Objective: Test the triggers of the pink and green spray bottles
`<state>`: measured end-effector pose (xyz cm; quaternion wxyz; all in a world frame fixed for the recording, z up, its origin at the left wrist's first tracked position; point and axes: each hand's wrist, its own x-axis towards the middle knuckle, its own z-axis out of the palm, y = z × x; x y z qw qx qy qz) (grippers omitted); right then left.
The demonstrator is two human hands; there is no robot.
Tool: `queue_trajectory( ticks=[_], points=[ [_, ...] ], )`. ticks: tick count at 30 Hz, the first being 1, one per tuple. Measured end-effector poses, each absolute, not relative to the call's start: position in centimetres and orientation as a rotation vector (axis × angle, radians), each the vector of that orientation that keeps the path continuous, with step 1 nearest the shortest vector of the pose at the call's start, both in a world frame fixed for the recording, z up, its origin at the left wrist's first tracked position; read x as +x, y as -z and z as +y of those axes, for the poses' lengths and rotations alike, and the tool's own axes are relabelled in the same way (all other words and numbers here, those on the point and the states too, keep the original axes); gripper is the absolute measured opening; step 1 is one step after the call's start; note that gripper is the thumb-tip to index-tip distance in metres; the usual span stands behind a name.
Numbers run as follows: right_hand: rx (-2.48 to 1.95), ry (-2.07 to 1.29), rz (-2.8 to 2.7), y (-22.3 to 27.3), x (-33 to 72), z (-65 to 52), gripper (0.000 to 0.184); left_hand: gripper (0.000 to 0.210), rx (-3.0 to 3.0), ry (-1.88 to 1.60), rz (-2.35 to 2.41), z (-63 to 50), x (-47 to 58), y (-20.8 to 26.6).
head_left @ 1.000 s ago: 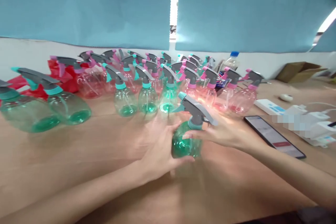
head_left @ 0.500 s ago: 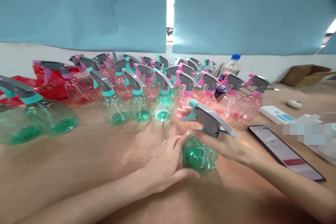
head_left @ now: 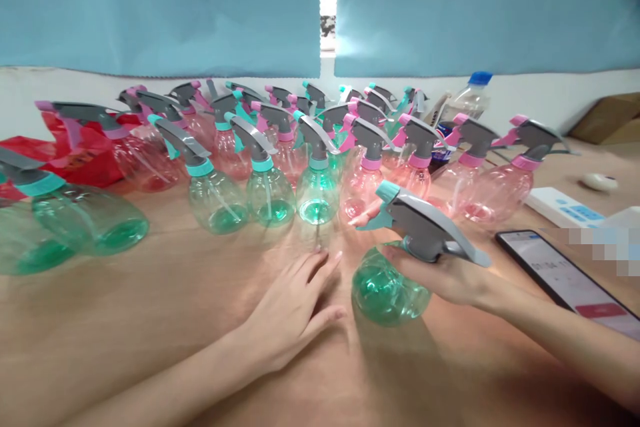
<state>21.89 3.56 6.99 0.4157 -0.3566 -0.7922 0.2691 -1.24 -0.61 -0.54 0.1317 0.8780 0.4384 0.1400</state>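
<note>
Bottle [head_left: 390,295] of clear green plastic, in front of the other bottles [head_left: 270,207] and seemingly tilted, wrapped by the right hand [head_left: 447,277] just under the grey spray head [head_left: 425,223]; hard to tell whether lifted clear of the table [head_left: 200,320]; just beside the left hand [head_left: 293,312], itself apart from it, loosely spread and empty; probably light, thin-walled and springy rather than fragile, smooth enough to slip, somewhat top-heavy; best held around the narrowing shoulder, away from the turquoise trigger [head_left: 383,218], without squeezing hard
</note>
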Motion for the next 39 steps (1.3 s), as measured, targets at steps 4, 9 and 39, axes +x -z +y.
queue_trajectory(
  ticks=[4, 9, 39],
  points=[
    [-0.89, -0.666, -1.972, -7.2, 21.8, 3.4, 0.012, 0.058, 2.559, -0.382, 1.275, -0.5, -1.2, 0.6],
    [-0.824, -0.808, -1.963, -7.3, 21.7, 3.5, 0.019, 0.057, 2.563, -0.383, 1.293, -0.5, -1.2, 0.7],
    [-0.69, -1.018, -1.927, -6.0, 21.8, 3.9, 0.057, 0.053, 2.604, -0.364, 1.324, -0.3, -0.7, 0.1]
  ],
)
